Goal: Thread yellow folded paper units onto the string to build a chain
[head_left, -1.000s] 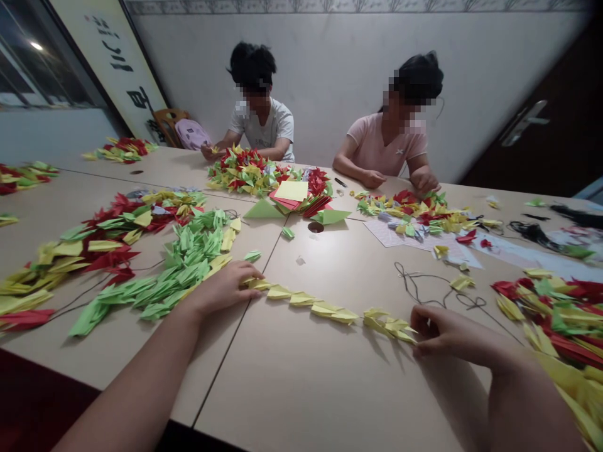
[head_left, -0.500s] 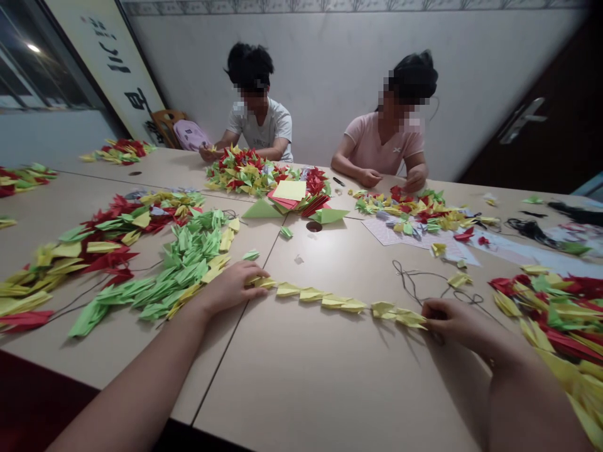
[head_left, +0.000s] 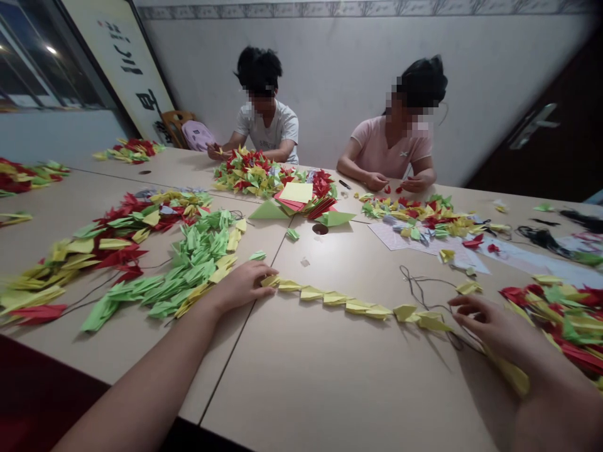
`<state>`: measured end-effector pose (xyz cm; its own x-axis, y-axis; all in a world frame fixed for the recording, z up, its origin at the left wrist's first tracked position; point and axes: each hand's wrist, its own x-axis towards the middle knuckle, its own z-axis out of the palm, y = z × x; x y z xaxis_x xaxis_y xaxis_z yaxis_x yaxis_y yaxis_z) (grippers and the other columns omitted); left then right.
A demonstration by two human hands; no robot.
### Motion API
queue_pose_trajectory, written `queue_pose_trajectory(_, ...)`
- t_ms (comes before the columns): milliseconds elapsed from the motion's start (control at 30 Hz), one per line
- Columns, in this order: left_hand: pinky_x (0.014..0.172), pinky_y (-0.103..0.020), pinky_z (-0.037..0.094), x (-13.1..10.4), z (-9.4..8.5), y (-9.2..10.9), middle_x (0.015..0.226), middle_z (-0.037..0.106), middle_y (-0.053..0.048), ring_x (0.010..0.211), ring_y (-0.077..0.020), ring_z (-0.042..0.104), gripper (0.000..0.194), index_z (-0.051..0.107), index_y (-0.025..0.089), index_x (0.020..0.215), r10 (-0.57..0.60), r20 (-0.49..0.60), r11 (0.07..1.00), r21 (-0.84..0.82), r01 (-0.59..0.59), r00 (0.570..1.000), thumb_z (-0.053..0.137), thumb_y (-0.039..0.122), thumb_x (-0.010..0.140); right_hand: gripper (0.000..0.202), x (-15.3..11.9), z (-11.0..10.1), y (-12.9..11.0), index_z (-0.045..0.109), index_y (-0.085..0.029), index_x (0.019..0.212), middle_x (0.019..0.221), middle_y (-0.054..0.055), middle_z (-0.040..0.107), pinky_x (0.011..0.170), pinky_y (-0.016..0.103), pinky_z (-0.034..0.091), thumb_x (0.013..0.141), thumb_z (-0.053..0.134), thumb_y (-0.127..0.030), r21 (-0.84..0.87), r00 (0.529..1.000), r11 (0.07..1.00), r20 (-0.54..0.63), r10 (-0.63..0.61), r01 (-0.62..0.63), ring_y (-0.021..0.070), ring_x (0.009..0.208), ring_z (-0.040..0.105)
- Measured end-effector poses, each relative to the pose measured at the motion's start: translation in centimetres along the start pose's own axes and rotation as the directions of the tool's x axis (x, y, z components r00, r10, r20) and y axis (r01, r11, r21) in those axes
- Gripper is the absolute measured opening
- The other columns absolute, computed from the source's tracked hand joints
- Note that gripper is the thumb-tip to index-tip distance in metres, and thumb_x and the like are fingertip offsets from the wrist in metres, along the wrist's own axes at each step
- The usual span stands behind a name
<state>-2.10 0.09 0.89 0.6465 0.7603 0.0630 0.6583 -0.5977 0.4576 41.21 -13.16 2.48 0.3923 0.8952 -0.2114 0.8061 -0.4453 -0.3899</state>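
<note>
A string of folded yellow paper pieces [head_left: 334, 298] lies across the middle of the table. At its left end, my left hand [head_left: 247, 284] pinches the last yellow piece between thumb and fingers. Just past the right end, my right hand [head_left: 485, 320] hovers over the dark cord [head_left: 419, 289], fingers apart, with nothing seen between them. Beyond my right fingertips lies a loose yellow piece [head_left: 468, 287]. Left of my left hand is a heap of green folded pieces [head_left: 188, 267] edged with yellow ones.
Two people sit across the table [head_left: 301, 376], their hands at small paper pieces. Mixed heaps lie at the far middle [head_left: 254, 172], far right [head_left: 424, 213], left [head_left: 117, 232] and right edge [head_left: 565, 314]. Square paper sheets [head_left: 296, 192] rest near a table hole [head_left: 320, 230].
My right hand has let go of the string's right end and moved slightly right, its fingers opening. My left hand keeps its pinch. The whole view has shifted a little.
</note>
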Motion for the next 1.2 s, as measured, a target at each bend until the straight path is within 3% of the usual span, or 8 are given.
queue_pose_trajectory(100, 0.077, -0.029, 0.042, 0.0, -0.1, 0.0, 0.095, 0.059, -0.004, 0.086, -0.0179, 0.053, 0.034, 0.058, 0.021, 0.103, 0.015, 0.006, 0.999, -0.036, -0.014, 1.0, 0.053, 0.04, 0.076, 0.026, -0.9, -0.4, -2.0, 0.057, -0.023, 0.084, 0.081, 0.012, 0.064, 0.06, 0.036, 0.04, 0.073, 0.046, -0.044, -0.057, 0.981, 0.998, -0.196, -0.012, 0.0, 0.0256, 0.069, 0.058)
queue_pose_trajectory(200, 0.075, -0.028, 0.042, 0.1, -0.1, 0.0, 0.095, 0.059, -0.005, 0.085, -0.0178, 0.054, 0.035, 0.059, 0.02, 0.104, -0.003, -0.01, 0.998, -0.065, 0.002, 1.0, 0.056, 0.04, 0.074, 0.027, -2.1, 0.6, -5.9, 0.056, -0.023, 0.085, 0.077, 0.009, 0.063, 0.06, 0.035, 0.04, 0.076, 0.043, -0.046, -0.008, 0.904, 0.993, -0.414, -0.11, 0.117, 0.0231, 0.064, 0.056)
queue_pose_trajectory(300, 0.072, -0.026, 0.043, 0.0, -0.1, -0.2, 0.094, 0.058, -0.004, 0.079, -0.0158, 0.054, 0.037, 0.059, 0.02, 0.103, -0.008, -0.018, 0.996, -0.084, 0.007, 1.0, 0.059, 0.041, 0.072, 0.027, -3.4, 3.3, -11.7, 0.056, -0.021, 0.086, 0.085, 0.008, 0.062, 0.062, 0.031, 0.043, 0.079, 0.041, -0.043, 0.047, 0.874, 0.904, -0.279, -0.397, 0.426, 0.0202, 0.071, 0.056)
queue_pose_trajectory(400, 0.07, -0.025, 0.043, -0.2, -0.1, -0.3, 0.094, 0.057, -0.003, 0.074, -0.0139, 0.054, 0.034, 0.06, 0.02, 0.101, -0.001, -0.024, 0.996, -0.091, -0.002, 1.0, 0.057, 0.041, 0.074, 0.024, -4.2, 6.8, -17.4, 0.054, -0.022, 0.096, 0.094, 0.007, 0.061, 0.074, 0.034, 0.041, 0.08, 0.044, -0.037, -0.022, 0.73, 0.737, -0.121, -0.673, 0.676, 0.0223, 0.087, 0.054)
queue_pose_trajectory(500, 0.07, -0.025, 0.043, -0.3, -0.1, -0.4, 0.09, 0.058, -0.003, 0.076, -0.0146, 0.054, 0.03, 0.06, 0.021, 0.098, 0.008, -0.034, 0.996, -0.084, -0.011, 0.999, 0.054, 0.04, 0.076, 0.03, -4.2, 10.0, -20.8, 0.051, -0.021, 0.104, 0.098, 0.007, 0.06, 0.078, 0.037, 0.039, 0.076, 0.051, -0.033, -0.07, 0.633, 0.638, -0.076, -0.77, 0.767, 0.0239, 0.093, 0.051)
queue_pose_trajectory(700, 0.067, -0.025, 0.041, -0.2, -0.1, -0.3, 0.082, 0.059, -0.002, 0.074, -0.0152, 0.053, 0.024, 0.061, 0.02, 0.092, 0.002, -0.035, 0.997, -0.075, -0.004, 0.999, 0.058, 0.035, 0.074, 0.018, -2.9, 12.3, -20.7, 0.053, -0.02, 0.097, 0.088, 0.006, 0.061, 0.075, 0.034, 0.039, 0.082, 0.043, -0.023, -0.078, 0.666, 0.671, -0.081, -0.741, 0.737, 0.0213, 0.084, 0.052)
queue_pose_trajectory(867, 0.062, -0.022, 0.039, -0.2, -0.2, 0.1, 0.078, 0.058, 0.0, 0.07, -0.0132, 0.052, 0.019, 0.06, 0.02, 0.09, -0.025, -0.018, 0.995, -0.1, 0.023, 1.0, 0.059, 0.029, 0.073, 0.019, -2.5, 12.3, -20.0, 0.055, -0.022, 0.098, 0.093, 0.004, 0.061, 0.078, 0.032, 0.038, 0.082, 0.044, -0.02, -0.018, 0.578, 0.581, -0.08, -0.812, 0.814, 0.0191, 0.088, 0.051)
queue_pose_trajectory(1200, 0.07, -0.023, 0.039, -0.2, -0.1, 0.4, 0.084, 0.056, -0.002, 0.078, -0.0138, 0.051, 0.021, 0.062, 0.019, 0.09, 0.027, -0.052, 0.995, -0.096, -0.032, 0.998, 0.055, 0.036, 0.078, 0.014, -1.9, 13.1, -20.1, 0.061, -0.02, 0.079, 0.078, 0.003, 0.063, 0.072, 0.029, 0.039, 0.077, 0.05, -0.011, 0.007, 0.504, 0.512, -0.188, -0.843, 0.859, 0.0166, 0.079, 0.053)
